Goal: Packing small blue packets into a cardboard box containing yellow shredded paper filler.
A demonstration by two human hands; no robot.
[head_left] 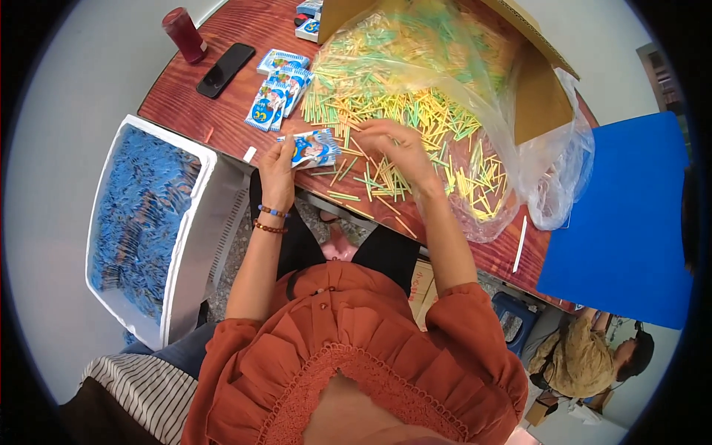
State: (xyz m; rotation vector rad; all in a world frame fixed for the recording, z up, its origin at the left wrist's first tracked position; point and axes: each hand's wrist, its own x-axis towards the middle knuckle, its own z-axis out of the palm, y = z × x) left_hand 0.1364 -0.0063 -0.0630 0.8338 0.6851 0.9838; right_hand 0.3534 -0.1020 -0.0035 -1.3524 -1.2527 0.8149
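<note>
My left hand (278,174) is closed on a small blue-and-white packet (313,149), held by its left end just over the table's near edge. To the right of the packet, my right hand (400,152) hovers over loose thin sticks (382,180) in yellow, green and pink. Its fingers are loosely bent and apart, pointing left; I make out nothing held in them. A big heap of the same sticks (415,111) spills from a clear plastic bag (445,55) beyond that hand. More such packets (278,93) lie in a small group, left of the heap.
A cardboard box (545,96) stands behind the bag. At the far left are a black phone (226,70) and a red-lidded jar (185,35). A white foam box (189,245) full of blue packets stands left of the table. A blue board (619,222) and another person (586,356) are at right.
</note>
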